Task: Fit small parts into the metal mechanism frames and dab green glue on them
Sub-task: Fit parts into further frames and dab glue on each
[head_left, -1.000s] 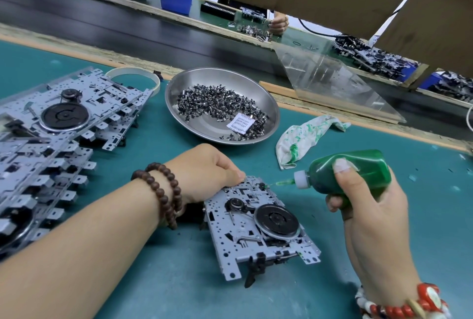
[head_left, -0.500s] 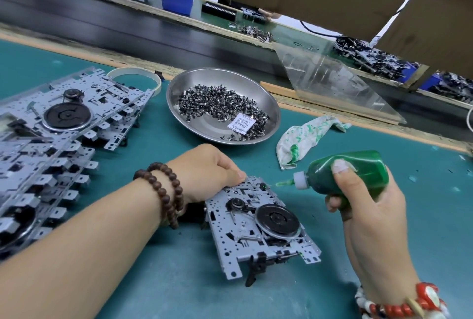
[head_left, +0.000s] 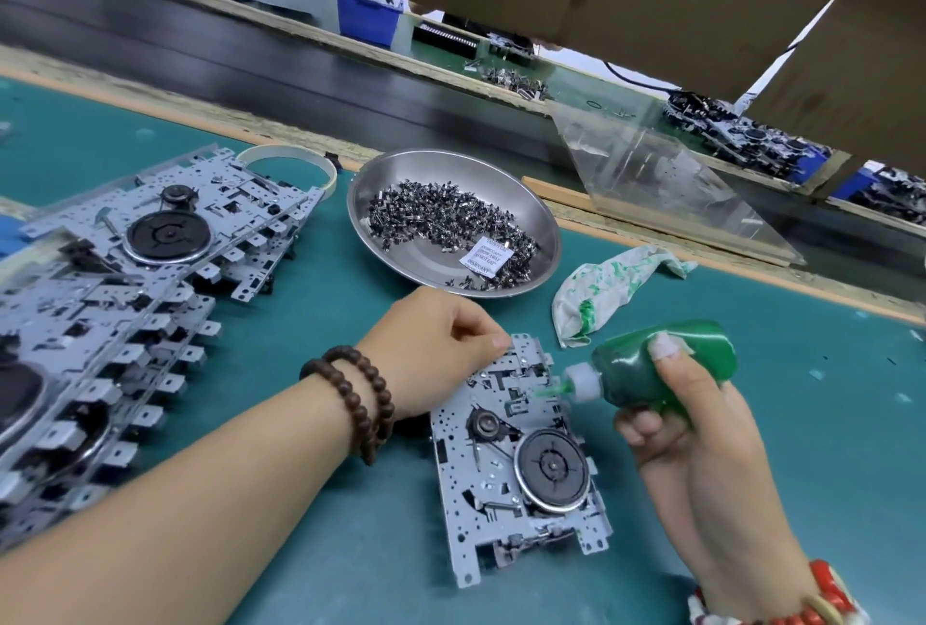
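A metal mechanism frame with a black flywheel lies flat on the green mat at centre. My left hand rests on its far left corner, fingers curled over the edge, holding it down. My right hand grips a green glue bottle lying sideways, thumb on top. The bottle's green nozzle tip sits over the frame's upper right part, touching or nearly touching it. A steel bowl behind holds several small dark parts.
A pile of mechanism frames fills the left of the mat. A glue-stained white rag lies right of the bowl. A tape roll sits behind the pile. A clear plastic sheet leans at the back by the conveyor.
The glue bottle has moved left and down, bringing its nozzle over the frame. The frame now lies turned more lengthwise toward me. My left hand stays on its far corner.
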Action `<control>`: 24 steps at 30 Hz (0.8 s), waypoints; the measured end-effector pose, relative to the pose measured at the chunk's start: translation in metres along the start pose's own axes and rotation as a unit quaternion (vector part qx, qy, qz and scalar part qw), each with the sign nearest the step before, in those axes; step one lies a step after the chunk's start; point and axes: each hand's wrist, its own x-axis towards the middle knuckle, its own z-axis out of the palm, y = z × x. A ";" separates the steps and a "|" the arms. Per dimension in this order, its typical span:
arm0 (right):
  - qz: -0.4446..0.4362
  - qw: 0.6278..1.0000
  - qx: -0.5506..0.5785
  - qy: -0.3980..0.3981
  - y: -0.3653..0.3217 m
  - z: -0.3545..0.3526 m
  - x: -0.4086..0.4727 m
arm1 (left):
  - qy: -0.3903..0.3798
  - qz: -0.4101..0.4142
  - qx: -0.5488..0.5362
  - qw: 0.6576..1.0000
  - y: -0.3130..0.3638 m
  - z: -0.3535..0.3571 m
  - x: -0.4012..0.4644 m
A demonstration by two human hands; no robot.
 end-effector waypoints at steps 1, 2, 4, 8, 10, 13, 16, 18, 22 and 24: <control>0.007 1.000 -0.007 -0.004 0.001 0.000 0.000 | 0.005 0.008 0.006 1.000 0.000 0.000 0.000; 0.012 1.000 -0.016 -0.008 0.001 0.000 0.000 | 0.008 0.015 0.010 1.000 -0.001 0.000 0.001; 0.016 0.999 -0.034 -0.017 0.002 0.000 -0.001 | 0.008 0.023 0.017 1.000 -0.002 0.001 0.002; 0.021 0.997 -0.060 -0.036 0.003 0.003 -0.001 | 0.004 0.029 0.024 0.999 -0.004 0.002 0.004; 0.022 0.996 -0.071 -0.042 0.004 0.004 -0.002 | 0.004 0.031 0.023 0.999 -0.004 0.002 0.004; 0.018 0.995 -0.083 -0.047 0.005 0.003 -0.002 | 0.003 0.034 0.031 0.999 -0.004 0.002 0.004; 0.007 0.994 -0.090 -0.056 0.004 0.004 -0.002 | 0.003 0.037 0.035 0.999 -0.004 0.002 0.004; 0.006 0.994 -0.094 -0.059 0.004 0.004 -0.003 | 0.002 0.038 0.035 0.999 -0.004 0.002 0.004; 0.004 0.992 -0.109 -0.059 0.003 0.004 -0.003 | -0.002 0.039 0.026 0.999 -0.005 0.002 0.005; 0.001 0.992 -0.113 -0.057 0.004 0.003 -0.002 | -0.002 0.039 0.024 0.999 -0.005 0.002 0.005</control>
